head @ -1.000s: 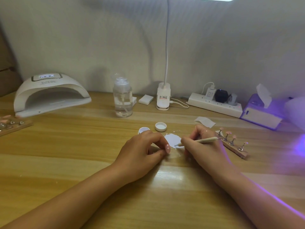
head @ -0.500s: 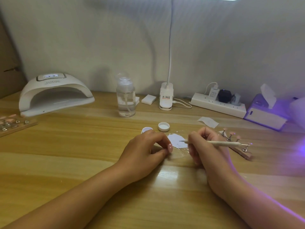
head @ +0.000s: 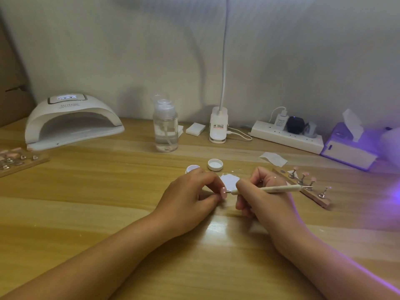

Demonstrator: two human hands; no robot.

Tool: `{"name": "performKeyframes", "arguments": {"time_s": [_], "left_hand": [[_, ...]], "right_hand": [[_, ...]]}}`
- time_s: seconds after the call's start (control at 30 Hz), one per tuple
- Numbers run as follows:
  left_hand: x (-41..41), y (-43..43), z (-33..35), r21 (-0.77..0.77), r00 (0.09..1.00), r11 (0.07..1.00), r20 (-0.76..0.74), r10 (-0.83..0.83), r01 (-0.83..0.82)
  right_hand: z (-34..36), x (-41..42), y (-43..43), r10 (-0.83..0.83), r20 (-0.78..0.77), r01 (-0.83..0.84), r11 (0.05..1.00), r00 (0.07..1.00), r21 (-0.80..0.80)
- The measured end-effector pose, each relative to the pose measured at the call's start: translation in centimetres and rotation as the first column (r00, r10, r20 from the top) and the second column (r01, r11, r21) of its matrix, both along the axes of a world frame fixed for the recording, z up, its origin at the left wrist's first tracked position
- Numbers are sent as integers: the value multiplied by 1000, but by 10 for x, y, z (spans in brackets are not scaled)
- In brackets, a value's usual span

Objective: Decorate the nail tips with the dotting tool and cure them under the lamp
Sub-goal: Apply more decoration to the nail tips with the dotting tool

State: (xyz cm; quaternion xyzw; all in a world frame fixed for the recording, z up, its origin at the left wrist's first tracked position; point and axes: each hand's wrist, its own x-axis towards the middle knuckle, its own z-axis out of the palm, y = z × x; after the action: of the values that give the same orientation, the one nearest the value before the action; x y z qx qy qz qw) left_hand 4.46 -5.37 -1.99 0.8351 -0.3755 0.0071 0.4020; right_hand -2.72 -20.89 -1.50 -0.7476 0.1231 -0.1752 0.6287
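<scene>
Nail tip point(head: 224, 192) pinched in left hand point(head: 190, 195) at frame centre, dotting tool point(head: 279, 188) gripped in right hand point(head: 262, 198), point at the nail tip, lamp point(head: 73, 122) upper left.

The left hand point(head: 190, 198) and right hand point(head: 267, 202) are bare, forearms too.

Head-worn wide view, forward and down, near table point(head: 104, 204)
</scene>
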Motion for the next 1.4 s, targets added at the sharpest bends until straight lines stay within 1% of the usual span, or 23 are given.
{"name": "performKeyframes", "arguments": {"time_s": [0.47, 0.6, 0.7, 0.87, 0.9, 0.97, 1.03, 1.1, 1.17, 1.27, 1.4], "left_hand": [[-1, 0, 1, 4, 1000, 1000, -4, -9, 9], [0, 0, 1, 7, 1000, 1000, -2, -4, 4], [0, 0, 1, 4, 1000, 1000, -6, -2, 2], [-1, 0, 1, 4, 1000, 1000, -11, -6, 6], [-1, 0, 1, 4, 1000, 1000, -10, -6, 6], [-1, 0, 1, 2, 1000, 1000, -9, -8, 8], [-1, 0, 1, 1, 1000, 1000, -15, -10, 10], [0, 0, 1, 5, 1000, 1000, -17, -11, 11], [0, 0, 1, 1, 1000, 1000, -18, -12, 12], [-1, 1, 0, -1, 1000, 1000, -19, -7, 7], [-1, 0, 0, 0, 1000, 1000, -25, -1, 1]], "right_hand": [[0, 0, -1, 14, 6, -14, 1000, 1000, -22], [1, -2, -1, -16, 25, 16, 1000, 1000, -5], [2, -2, 0, -11, 6, 11, 1000, 1000, -28], [2, -3, 0, -24, 28, 25, 999, 999, -26], [2, -3, 0, -31, 34, 31, 999, 999, -16], [2, -3, -1, -62, 65, 58, 997, 996, 56], [4, -3, -3, -115, 125, 101, 988, 985, 114], [6, -2, -8, -152, 177, 139, 987, 972, 82], [6, 1, -16, -150, 180, 151, 988, 972, 7], [4, 4, -24, -130, 96, 143, 978, 987, -150], [-1, 5, -27, -145, -3, 141, 967, 989, -213]]}}
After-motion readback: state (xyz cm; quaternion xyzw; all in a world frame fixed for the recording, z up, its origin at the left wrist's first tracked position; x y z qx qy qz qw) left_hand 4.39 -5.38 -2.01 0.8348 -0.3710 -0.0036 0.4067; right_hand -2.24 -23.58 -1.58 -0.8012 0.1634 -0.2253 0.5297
